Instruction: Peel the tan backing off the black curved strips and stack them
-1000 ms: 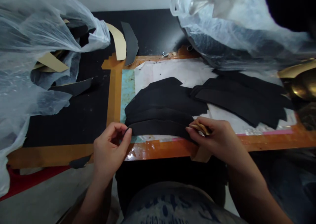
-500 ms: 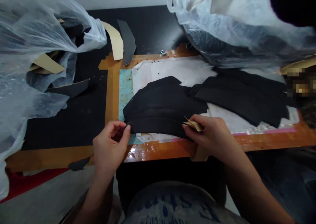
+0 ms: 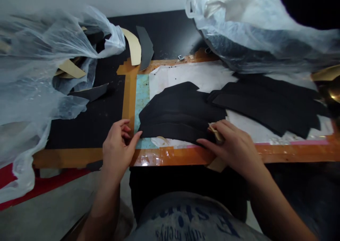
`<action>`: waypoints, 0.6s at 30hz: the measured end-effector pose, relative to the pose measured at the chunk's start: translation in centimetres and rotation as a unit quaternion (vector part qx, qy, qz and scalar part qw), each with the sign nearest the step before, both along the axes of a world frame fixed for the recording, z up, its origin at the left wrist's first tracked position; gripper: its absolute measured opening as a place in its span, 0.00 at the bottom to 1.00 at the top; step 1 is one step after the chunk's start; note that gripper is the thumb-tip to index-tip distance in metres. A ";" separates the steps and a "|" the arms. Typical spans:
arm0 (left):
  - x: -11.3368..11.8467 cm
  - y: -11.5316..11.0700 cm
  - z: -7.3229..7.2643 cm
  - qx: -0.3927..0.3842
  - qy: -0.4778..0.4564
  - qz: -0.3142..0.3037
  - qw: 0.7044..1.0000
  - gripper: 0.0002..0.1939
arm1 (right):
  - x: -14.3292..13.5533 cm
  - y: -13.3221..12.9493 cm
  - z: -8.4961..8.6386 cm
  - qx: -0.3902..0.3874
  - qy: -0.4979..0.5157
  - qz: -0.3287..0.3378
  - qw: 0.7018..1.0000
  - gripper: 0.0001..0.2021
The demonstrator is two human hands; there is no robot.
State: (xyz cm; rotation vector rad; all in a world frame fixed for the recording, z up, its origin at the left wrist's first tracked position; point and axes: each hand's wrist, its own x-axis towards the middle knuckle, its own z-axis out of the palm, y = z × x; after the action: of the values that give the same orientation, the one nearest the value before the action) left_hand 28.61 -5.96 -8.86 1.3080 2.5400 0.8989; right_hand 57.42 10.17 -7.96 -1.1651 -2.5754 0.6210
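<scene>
Overlapping black curved flat pieces [image 3: 175, 106] lie fanned out on white paper in front of me. At their left end is my left hand [image 3: 119, 141], its thumb tip touching the corner of the nearest piece and its fingers apart from the thumb, holding nothing. My right hand [image 3: 233, 145] rests over the right end of that same piece. A crumpled or folded tan strip [image 3: 216, 133] is pinched under its fingers, partly hidden, while the thumb lies out along the piece's edge. A second fan of black pieces [image 3: 268, 102] spreads to the right.
Clear plastic bags stand at left [image 3: 63, 60] and back right [image 3: 239, 39]. Between them lie a tan curved piece [image 3: 134, 46] and a dark one [image 3: 146, 48]. Brown tape [image 3: 151, 157] runs along the table's front edge. A small metal bit [image 3: 181, 57] sits behind the paper.
My left fingers have parted from the thumb and come off the piece's corner. My right thumb has stretched out along the near edge. The whole view has shifted slightly.
</scene>
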 end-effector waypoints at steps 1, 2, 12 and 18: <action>0.2 -0.1 -0.1 0.013 0.013 -0.012 1.000 0.20 | -0.2 -0.2 0.2 -0.010 0.011 0.001 1.000 0.16; 0.4 -0.2 0.0 0.024 0.031 -0.020 0.999 0.18 | -0.3 -0.4 0.3 -0.029 0.024 0.004 0.999 0.15; -8.0 0.0 1.4 -0.029 0.254 -0.030 0.966 0.22 | 11.0 4.1 2.8 -0.104 0.185 -0.275 0.938 0.14; -17.4 3.9 0.5 -0.107 0.324 -0.156 0.927 0.27 | 11.4 4.6 1.4 0.210 -0.027 -0.338 0.917 0.24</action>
State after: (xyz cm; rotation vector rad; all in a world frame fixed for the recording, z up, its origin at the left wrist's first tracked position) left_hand 11.20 -2.07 -8.34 2.1173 2.6164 0.1160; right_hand 68.79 14.80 -6.54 -1.7609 -1.9723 -0.1179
